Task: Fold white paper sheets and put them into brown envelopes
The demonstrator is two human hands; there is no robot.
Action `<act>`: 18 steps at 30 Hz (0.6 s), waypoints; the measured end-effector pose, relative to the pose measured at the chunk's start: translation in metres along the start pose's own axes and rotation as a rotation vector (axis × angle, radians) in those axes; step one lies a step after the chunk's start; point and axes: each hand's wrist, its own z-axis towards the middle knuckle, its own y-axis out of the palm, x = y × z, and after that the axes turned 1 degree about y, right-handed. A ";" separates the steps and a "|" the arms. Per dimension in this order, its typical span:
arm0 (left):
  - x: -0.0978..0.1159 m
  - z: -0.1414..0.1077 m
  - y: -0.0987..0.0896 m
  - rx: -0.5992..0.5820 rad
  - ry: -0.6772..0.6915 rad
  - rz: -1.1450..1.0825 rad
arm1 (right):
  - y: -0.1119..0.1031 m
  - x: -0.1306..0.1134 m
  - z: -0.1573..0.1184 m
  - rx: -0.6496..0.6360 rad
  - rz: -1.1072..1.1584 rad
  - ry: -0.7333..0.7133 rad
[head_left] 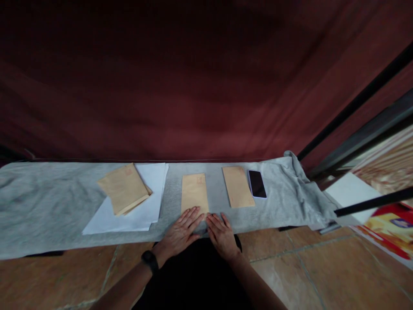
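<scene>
Head view — left hand (182, 231) and right hand (222, 236) lie flat, fingers out, pinching nothing, at the near end of the middle envelope (194, 193) on the grey cloth (277, 206) — and uneven pressure could ruck that loose cloth, skewing or creasing the envelope

A dark red, fabric-like backdrop (193, 99), dimmer toward its top, rises behind the far edge of the grey cloth-covered tabletop (51, 202). Brown floor tiles (335, 267) with pale joints show below the near edge; slim black bars (358, 101) slant beyond the right edge.
</scene>
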 end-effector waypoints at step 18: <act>-0.015 -0.022 0.008 0.041 0.048 0.075 | 0.030 -0.013 0.068 0.000 -0.132 0.033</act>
